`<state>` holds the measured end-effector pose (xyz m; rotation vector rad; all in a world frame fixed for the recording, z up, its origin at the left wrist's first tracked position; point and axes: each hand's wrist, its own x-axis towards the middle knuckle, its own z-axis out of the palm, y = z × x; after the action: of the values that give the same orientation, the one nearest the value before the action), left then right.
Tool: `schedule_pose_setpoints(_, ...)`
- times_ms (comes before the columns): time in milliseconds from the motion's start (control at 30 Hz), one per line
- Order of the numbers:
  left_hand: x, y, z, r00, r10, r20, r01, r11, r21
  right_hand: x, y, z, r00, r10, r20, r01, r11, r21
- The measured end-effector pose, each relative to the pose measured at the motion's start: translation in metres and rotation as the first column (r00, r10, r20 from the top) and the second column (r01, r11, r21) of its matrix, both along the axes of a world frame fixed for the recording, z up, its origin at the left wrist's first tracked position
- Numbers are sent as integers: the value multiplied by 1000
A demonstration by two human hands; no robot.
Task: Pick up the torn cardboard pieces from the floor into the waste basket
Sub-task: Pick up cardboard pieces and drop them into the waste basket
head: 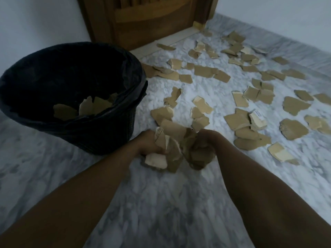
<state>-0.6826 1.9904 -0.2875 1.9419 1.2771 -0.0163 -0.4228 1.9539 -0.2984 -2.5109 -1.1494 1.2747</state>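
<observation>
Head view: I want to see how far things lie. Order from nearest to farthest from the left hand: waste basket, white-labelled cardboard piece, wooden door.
From the left hand, gripping a bunch of cardboard pieces:
1. Waste basket, just to its left.
2. White-labelled cardboard piece, on the floor to the right.
3. Wooden door, far ahead, beyond the basket.

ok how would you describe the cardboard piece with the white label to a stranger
From the black waste basket on the left, go right across the marble floor, past the right hand gripping torn cardboard. The labelled piece lies just beyond, the only floor piece with a white printed tag.
</observation>
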Motion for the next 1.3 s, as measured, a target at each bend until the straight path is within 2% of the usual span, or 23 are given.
schedule_pose_setpoints(67,21,13,-1,990,99,97,-100,995,2,16,-4,3,1000,-9,10,9,1000,14)
schedule_pose_setpoints(133,40,34,-13,965,185,184,-193,981,26,36,-2,-4,994,20,107,-19,1000,-7)
schedule_pose_setpoints(200,55,57,-29,959,196,203,-218,972,91,45,7,-19,976,82,204,-74,996,-46)
schedule_pose_setpoints(333,73,70,-2,980,166,-105,-147,974,170,16,2,-1,869,262,421,-275,961,-31)
schedule_pose_setpoints(467,89,93,-5,935,35,-353,0,995,98,22,19,-4,786,432,442,-454,889,-61)
schedule_pose_setpoints(533,94,100,-13,890,-23,-455,82,991,110,27,30,-6,727,531,435,-531,837,-133)
schedule_pose_setpoints(633,99,109,-22,872,-21,-490,101,985,138,29,40,5,677,604,421,-587,788,-187)
schedule_pose_setpoints(733,102,108,-24,870,-15,-492,94,986,135,30,46,7,727,576,374,-554,814,-175)
schedule_pose_setpoints(800,103,107,-25,855,-10,-518,86,989,122,29,47,5,693,600,400,-575,794,-196)
schedule_pose_setpoints(900,99,99,-21,897,80,-436,-34,993,114,22,40,6,638,633,438,-600,766,-233)
schedule_pose_setpoints(967,91,89,-16,925,81,-372,-42,993,111,23,34,3,703,585,404,-554,807,-203)
schedule_pose_setpoints(1033,79,70,-10,956,-24,-292,52,995,89,24,27,0,827,452,335,-444,890,-107)
schedule_pose_setpoints(1100,70,53,-16,979,-62,-193,76,995,70,23,17,2,885,346,311,-358,934,-20)
schedule_pose_setpoints(1200,58,34,-26,996,-34,-80,45,990,134,19,2,10,916,265,302,-297,953,65)
schedule_pose_setpoints(1300,58,33,-24,1000,16,-25,-13,994,108,19,-5,10,911,256,323,-313,940,139)
